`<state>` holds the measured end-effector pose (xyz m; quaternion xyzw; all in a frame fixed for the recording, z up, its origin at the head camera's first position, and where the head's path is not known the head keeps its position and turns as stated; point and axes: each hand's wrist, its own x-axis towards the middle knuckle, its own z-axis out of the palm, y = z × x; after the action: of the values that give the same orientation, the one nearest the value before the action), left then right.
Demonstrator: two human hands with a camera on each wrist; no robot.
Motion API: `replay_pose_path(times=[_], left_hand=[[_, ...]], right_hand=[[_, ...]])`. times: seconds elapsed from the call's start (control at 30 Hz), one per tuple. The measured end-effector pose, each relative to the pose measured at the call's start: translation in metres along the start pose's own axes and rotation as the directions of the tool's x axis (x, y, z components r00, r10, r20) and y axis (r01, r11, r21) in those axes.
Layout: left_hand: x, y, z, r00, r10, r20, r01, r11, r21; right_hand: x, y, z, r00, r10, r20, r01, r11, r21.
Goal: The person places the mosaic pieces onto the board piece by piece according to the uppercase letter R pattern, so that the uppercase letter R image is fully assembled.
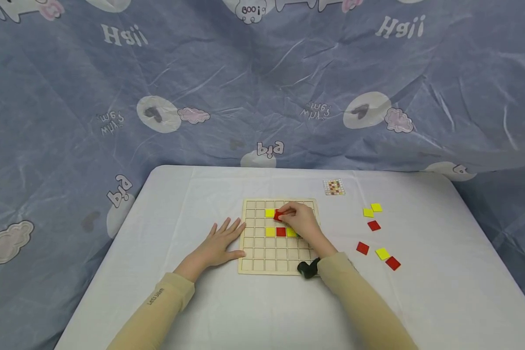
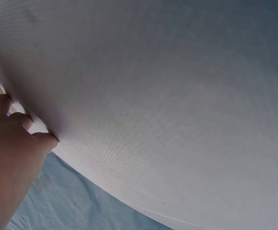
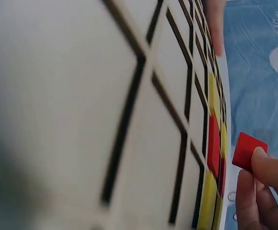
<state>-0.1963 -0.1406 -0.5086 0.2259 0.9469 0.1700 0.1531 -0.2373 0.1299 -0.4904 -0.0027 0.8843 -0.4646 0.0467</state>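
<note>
Keep your right hand (image 1: 304, 221) pinching the red tile (image 1: 278, 215) level over its square while your flat, spread left hand (image 1: 220, 241) steadies the board (image 1: 262, 253).

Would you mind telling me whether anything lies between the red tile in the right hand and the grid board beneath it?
Nothing visible does. The right hand pinches the red tile just above the grid board, beside a yellow tile already set. The cell directly beneath is hidden by the tile and fingers.
</note>
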Motion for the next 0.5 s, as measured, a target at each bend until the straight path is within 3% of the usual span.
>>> replay_pose_path(times=[0.23,0.5], left_hand=[[0.001,-0.001,0.000,1.000,-0.006,0.002,0.006,1.000,-0.002],[0.000,-0.001,0.001,1.000,-0.004,0.001,0.004,1.000,-0.008]], right_hand=[[0.000,-0.010,0.020,0.999,-0.049,0.018,0.050,0.994,-0.095],[-0.001,-0.013,0.023,0.998,-0.055,0.014,0.057,0.988,-0.145]])
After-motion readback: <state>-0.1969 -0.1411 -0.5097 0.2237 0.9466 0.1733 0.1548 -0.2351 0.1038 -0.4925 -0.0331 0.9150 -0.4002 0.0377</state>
